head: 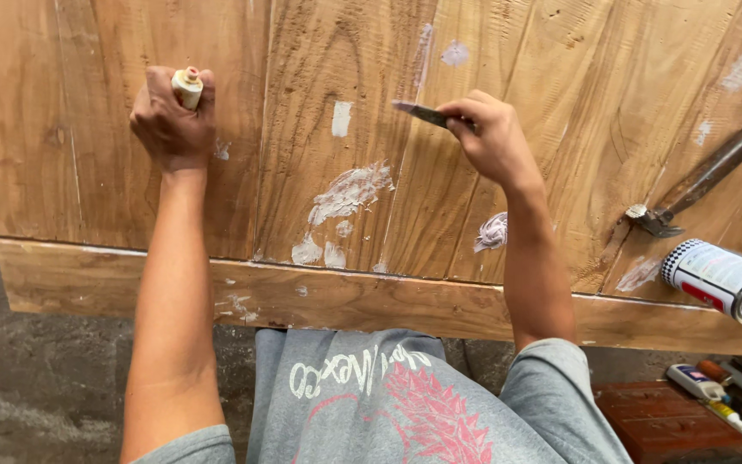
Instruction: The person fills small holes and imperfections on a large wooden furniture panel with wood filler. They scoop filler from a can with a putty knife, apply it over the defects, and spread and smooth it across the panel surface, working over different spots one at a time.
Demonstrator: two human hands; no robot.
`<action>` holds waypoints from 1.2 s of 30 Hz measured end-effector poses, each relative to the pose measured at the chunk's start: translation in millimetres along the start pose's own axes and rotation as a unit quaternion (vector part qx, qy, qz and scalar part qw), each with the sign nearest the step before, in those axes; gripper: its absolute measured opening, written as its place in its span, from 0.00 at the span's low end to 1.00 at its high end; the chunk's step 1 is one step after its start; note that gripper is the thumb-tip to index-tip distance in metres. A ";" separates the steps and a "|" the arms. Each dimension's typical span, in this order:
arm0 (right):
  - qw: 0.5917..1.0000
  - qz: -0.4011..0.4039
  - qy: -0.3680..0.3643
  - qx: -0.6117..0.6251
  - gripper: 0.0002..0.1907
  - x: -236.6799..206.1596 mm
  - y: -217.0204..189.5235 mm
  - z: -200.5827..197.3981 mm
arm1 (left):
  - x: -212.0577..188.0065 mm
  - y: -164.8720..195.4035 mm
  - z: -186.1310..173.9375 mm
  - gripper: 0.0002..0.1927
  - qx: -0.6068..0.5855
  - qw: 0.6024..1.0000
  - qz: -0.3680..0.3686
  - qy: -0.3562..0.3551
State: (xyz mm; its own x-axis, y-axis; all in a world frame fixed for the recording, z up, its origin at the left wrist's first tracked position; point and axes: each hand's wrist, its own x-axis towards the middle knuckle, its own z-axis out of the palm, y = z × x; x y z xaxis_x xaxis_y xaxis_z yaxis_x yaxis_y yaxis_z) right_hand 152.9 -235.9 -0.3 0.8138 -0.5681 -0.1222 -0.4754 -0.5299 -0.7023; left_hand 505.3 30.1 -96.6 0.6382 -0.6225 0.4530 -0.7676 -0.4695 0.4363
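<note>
Rough grey concrete floor (36,378); even daylight; reddish-brown box (663,421) at right.

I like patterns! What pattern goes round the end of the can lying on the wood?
Black-and-white checks ring the can, seen in the head view.

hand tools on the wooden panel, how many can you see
2. A thin metal putty knife is pinched in the right hand near the panel's top middle. A dark-handled hammer lies at the right, beside a tipped white can. Others may be out of frame.
</note>
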 end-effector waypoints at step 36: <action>0.982 -0.039 0.171 -0.070 0.16 -27.8 -53.7 97.9 | -0.3 -1.4 1.0 0.24 0.009 1.000 0.004 -0.002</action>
State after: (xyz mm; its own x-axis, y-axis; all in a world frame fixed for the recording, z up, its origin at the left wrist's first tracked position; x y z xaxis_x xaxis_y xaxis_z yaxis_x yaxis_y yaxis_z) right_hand 188.5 -130.0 -27.9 0.7008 -0.6880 0.1887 -0.4763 -0.6481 -0.5943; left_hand 506.2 30.3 -98.1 0.6317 -0.6293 0.4526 -0.7737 -0.4756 0.4185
